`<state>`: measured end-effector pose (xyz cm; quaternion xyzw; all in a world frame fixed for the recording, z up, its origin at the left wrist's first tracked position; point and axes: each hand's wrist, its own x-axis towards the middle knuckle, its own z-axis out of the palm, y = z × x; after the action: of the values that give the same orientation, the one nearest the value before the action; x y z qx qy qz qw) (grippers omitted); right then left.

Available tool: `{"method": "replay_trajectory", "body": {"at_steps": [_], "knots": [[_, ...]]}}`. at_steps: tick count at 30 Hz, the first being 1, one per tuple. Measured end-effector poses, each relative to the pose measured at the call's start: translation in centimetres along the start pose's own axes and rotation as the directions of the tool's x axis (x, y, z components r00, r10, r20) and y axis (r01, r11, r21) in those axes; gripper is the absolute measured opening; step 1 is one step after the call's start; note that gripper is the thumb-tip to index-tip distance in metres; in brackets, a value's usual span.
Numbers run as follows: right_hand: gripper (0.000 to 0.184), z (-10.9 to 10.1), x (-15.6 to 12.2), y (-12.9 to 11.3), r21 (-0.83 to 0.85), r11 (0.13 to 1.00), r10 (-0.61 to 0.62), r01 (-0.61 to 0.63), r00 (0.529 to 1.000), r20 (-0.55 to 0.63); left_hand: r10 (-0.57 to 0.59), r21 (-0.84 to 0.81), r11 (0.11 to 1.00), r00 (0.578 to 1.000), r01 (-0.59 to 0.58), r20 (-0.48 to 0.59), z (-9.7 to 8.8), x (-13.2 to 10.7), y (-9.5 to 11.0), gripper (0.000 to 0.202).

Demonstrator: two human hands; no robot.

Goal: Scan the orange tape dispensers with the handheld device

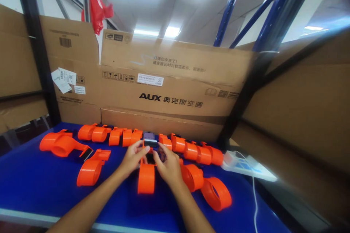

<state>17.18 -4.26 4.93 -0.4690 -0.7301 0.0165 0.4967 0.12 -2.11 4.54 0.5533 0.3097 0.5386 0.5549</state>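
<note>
Both my hands are around an orange tape dispenser in the middle of the table, its round ring toward me. My left hand grips its upper left side, with the thumb close to a dark strip with a pale edge at the top. On the other side, my right hand has its fingers bent against the dispenser's black middle part. The fingers partly cover that part. Just beyond the hands stands a small dark-framed rectangle with a greyish face; I cannot tell what it is.
More orange dispensers stand in a row along the back of the blue table. Others lie left, and several right. A white power strip with a cable lies at the right. Cardboard panels enclose the back and sides.
</note>
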Motion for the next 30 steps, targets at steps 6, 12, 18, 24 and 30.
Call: {"method": "replay_trajectory", "body": {"at_steps": [6, 12, 18, 24, 30], "knots": [[0.037, 0.3, -0.4, -0.1, -0.098, 0.994, -0.058, 0.055, 0.998, -0.029, 0.008, -0.039, 0.999, 1.000, -0.008, 0.017, 0.4, -0.2, 0.0, 0.047], [0.036, 0.2, -0.6, -0.2, -0.076, 0.994, -0.077, 0.078, 0.997, 0.014, 0.003, -0.034, 0.999, 1.000, -0.003, 0.003, 0.6, -0.3, 0.4, 0.043], [0.036, 0.3, -0.6, 0.0, -0.058, 0.993, -0.105, 0.105, 0.994, 0.001, 0.014, -0.039, 0.999, 1.000, -0.015, -0.010, 0.7, -0.5, 0.8, 0.043], [0.035, 0.3, -0.5, 0.3, -0.030, 0.989, -0.142, 0.143, 0.990, 0.016, 0.021, -0.038, 0.999, 1.000, -0.021, 0.008, 0.8, -0.7, 1.0, 0.044], [0.038, 0.2, -0.3, 0.2, 0.014, 0.991, -0.136, 0.135, 0.990, 0.046, 0.002, -0.092, 0.996, 0.999, -0.005, -0.036, 0.4, -0.3, 0.5, 0.044]]}}
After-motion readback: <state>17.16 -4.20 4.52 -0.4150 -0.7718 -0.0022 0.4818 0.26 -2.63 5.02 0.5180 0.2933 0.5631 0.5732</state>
